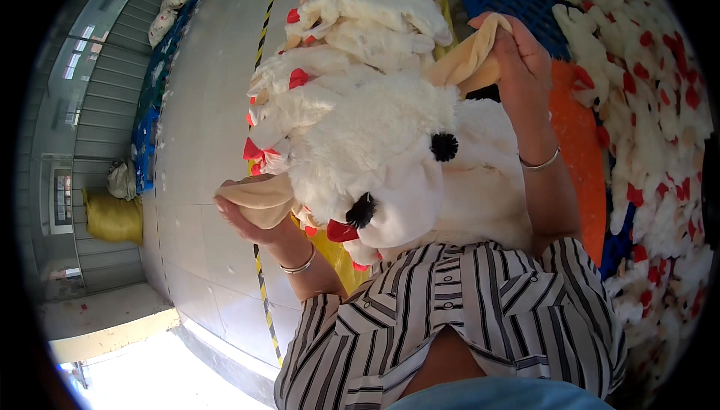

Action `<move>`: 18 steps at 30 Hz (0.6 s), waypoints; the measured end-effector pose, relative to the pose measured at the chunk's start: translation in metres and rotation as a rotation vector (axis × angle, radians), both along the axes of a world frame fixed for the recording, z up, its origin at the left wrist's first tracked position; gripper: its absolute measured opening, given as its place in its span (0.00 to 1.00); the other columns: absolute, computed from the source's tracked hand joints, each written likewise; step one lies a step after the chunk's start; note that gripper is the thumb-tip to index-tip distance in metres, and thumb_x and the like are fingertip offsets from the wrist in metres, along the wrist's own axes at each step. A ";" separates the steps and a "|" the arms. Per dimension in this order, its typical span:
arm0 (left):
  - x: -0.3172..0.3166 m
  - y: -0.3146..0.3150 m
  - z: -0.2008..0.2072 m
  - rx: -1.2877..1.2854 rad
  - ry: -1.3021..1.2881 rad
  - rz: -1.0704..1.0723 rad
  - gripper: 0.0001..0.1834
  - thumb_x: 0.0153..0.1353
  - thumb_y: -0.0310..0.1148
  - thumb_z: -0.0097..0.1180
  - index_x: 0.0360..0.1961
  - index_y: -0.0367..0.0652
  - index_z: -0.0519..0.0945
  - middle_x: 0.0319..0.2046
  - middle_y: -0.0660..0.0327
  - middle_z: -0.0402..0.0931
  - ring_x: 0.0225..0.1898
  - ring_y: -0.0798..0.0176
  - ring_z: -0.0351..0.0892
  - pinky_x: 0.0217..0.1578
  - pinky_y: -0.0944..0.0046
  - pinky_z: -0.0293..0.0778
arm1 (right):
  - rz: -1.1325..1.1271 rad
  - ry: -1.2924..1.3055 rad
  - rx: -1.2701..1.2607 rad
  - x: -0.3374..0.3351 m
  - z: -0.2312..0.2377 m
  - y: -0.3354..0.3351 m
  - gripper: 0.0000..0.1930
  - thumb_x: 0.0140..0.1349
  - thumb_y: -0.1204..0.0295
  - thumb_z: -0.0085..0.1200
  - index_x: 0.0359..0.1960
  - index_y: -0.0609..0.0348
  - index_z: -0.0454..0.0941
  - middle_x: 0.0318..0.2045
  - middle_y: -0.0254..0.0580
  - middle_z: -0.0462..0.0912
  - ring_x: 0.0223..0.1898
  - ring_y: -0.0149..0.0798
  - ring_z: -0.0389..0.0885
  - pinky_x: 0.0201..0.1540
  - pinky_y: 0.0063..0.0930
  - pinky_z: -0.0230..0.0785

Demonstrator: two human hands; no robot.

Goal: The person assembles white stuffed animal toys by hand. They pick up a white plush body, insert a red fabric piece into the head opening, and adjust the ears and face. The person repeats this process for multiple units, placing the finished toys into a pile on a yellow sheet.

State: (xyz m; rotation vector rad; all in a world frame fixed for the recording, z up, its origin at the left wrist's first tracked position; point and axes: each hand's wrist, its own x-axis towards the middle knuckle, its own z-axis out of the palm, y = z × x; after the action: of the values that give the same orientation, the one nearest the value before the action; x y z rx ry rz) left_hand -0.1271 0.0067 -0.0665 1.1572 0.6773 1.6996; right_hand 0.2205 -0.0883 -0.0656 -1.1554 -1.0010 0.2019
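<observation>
A large fluffy white plush toy [360,125] with two black tufts [444,147] on its face lies in front of my chest. My left hand [259,230] grips one beige ear [259,201] at the left, most of its fingers hidden behind the fabric. Higher up at the right, my right hand [523,65] pinches the other beige ear [469,56] and holds it stretched away from the head. Both ears are still joined to the toy. A red piece [342,231] shows beside the lower tuft.
Beyond the toy lies a pile of white plush pieces with red parts [375,16]. A large heap of similar pieces [645,110] spreads along the right, beside an orange sheet [577,155] and blue mesh [517,5]. A yellow sack [112,216] stands by the left wall.
</observation>
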 end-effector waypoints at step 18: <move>0.082 -0.006 -0.002 0.451 1.054 -0.167 0.29 0.51 0.33 0.69 0.53 0.34 0.73 0.51 0.48 0.74 0.52 0.51 0.73 0.49 0.56 0.72 | 0.578 0.013 -0.101 -0.028 0.036 0.026 0.10 0.70 0.76 0.41 0.46 0.61 0.75 0.29 0.34 0.80 0.30 0.22 0.78 0.33 0.16 0.69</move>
State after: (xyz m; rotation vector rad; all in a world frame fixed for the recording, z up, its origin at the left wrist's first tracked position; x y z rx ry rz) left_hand -0.0456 0.0010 -0.0682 2.3983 0.7778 1.0208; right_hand 0.1925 -0.0624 -0.0297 -0.9277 -1.3077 0.7248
